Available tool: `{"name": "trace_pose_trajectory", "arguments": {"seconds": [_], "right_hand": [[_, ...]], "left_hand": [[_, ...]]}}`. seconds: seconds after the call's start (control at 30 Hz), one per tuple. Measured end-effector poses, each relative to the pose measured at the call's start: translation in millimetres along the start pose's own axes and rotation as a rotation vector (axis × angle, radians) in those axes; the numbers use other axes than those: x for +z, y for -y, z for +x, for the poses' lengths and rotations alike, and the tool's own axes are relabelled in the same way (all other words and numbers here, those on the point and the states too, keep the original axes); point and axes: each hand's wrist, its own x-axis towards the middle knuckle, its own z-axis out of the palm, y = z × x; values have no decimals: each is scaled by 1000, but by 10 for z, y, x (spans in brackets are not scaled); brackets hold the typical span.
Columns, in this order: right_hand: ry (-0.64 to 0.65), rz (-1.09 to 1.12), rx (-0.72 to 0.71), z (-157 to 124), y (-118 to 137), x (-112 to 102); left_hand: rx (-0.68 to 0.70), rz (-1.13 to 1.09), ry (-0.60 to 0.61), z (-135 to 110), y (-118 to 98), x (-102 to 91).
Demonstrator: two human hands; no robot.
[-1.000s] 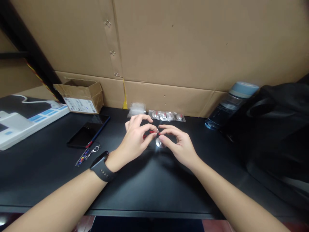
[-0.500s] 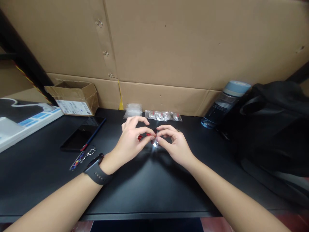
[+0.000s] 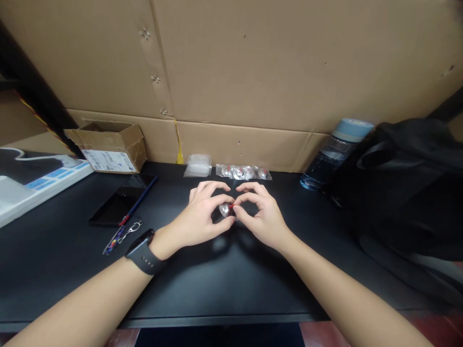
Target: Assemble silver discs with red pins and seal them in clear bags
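Over the middle of the black desk, both hands meet around a small shiny silver disc point(image 3: 224, 210) with a thin red piece point(image 3: 231, 206) at it. My left hand point(image 3: 208, 212) curves its thumb and index finger around the disc's edges, its other fingers bent above. Thumb and index finger of my right hand point(image 3: 262, 212) pinch at the red piece beside the disc. Fingertips partly cover the disc. Behind the hands lie a clear plastic strip of similar silver discs point(image 3: 238, 173) with red marks and a stack of clear plastic bags point(image 3: 198, 165).
A phone point(image 3: 125, 200) with a blue-and-red pen point(image 3: 139, 200) and a keyring point(image 3: 119, 238) lie left. Further left are a small cardboard box point(image 3: 112, 147) and a power strip point(image 3: 47, 180). A water bottle point(image 3: 331, 156) and black bag point(image 3: 405, 193) stand right. Cardboard point(image 3: 235, 62) closes the back.
The disc has turned and shifted slightly left, its flat face now showing between the left thumb and index finger. My left thumb has moved lower, and the right fingers have come to the red piece.
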Motion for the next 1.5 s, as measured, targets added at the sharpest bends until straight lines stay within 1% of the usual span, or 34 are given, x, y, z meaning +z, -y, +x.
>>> {"name": "trace_pose_trajectory", "arguments": {"seconds": [0.1,0.23,0.37,0.5,0.6,0.7,0.83,0.9,0.97,1.07,1.33,1.5], "right_hand": [[-10,-18,7,4,0,-21],[4,-49,-18,11,8,-39],[87,-84,-23,12,4,-42],[200,-109,-63,4,-10,-40],[272,-101,-81,0,-24,-44],[320,-104,-84,-8,-36,-47],[389,-85,-100,-30,-42,-43],[405,-72,-108,-40,-36,-39],[414,-67,-111,-43,-24,-38],[435,-75,-110,-41,-9,-43],[464,-98,-144,-44,-31,-38],[478,-114,-142,-37,-31,-40]], "left_hand": [[-15,22,34,2,20,29],[-16,25,52,10,41,24],[3,9,63,8,54,15],[56,-12,130,13,50,-4],[63,15,171,38,113,-45],[-12,102,165,65,288,-100],[-207,297,115,52,596,-130],[-286,361,130,31,710,-112],[-332,390,155,14,778,-80],[-352,396,170,12,819,-31],[-396,327,121,80,923,51],[-384,333,112,99,963,85]]}}
